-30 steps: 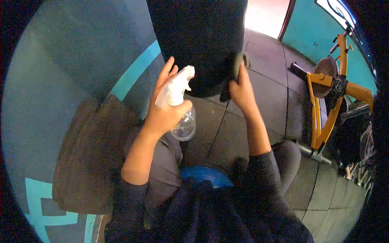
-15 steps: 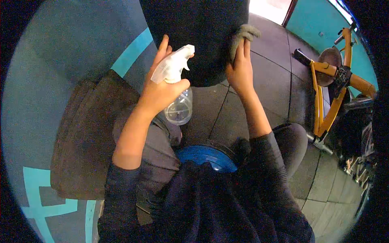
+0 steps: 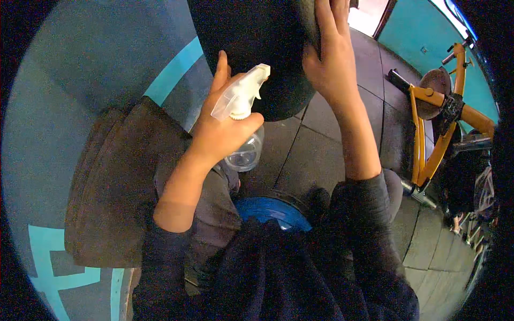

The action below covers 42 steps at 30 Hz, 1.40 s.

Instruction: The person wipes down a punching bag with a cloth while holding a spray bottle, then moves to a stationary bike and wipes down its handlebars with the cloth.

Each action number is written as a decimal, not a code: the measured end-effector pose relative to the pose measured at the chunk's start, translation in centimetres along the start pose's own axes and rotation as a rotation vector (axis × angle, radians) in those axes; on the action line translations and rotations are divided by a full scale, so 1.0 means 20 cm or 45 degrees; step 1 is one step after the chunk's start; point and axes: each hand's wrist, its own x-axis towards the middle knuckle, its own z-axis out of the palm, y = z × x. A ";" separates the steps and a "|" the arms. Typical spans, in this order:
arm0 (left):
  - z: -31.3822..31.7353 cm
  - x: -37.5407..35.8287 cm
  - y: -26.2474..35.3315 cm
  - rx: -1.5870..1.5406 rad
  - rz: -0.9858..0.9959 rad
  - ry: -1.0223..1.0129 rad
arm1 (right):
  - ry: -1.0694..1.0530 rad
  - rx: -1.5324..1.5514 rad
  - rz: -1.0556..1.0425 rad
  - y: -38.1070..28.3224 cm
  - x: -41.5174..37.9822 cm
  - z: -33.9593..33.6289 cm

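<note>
My left hand (image 3: 222, 120) is wrapped round a clear spray bottle (image 3: 246, 152) with a white trigger head, held upright just in front of a large black rounded bag (image 3: 251, 43). Its fingertips point up beside the bag's lower left side. High on the bag's right side, my right hand (image 3: 334, 59) presses a grey cloth (image 3: 307, 18) against the surface. Much of the cloth is hidden under the fingers, and the fingertips run to the top edge of view.
Beneath my lap shows a blue round object (image 3: 273, 209). Dark mats (image 3: 115, 187) lean by the blue-grey wall (image 3: 48, 144) at left. A yellow-framed machine (image 3: 441, 107) stands at right on the dark tiled floor (image 3: 321, 144).
My right hand has slid upward along the bag's side with the cloth. My left hand and the spray bottle have shifted slightly right and down in view.
</note>
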 end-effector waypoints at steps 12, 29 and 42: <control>0.01 0.10 0.06 -0.146 0.062 0.198 | -0.028 0.181 0.435 0.28 -0.59 0.33; -0.06 0.10 0.06 -0.121 0.070 0.098 | 0.272 -0.627 -0.562 -0.10 0.60 0.11; -0.02 0.06 -0.02 -0.190 0.134 0.204 | -0.868 -0.811 -1.345 0.18 0.15 0.14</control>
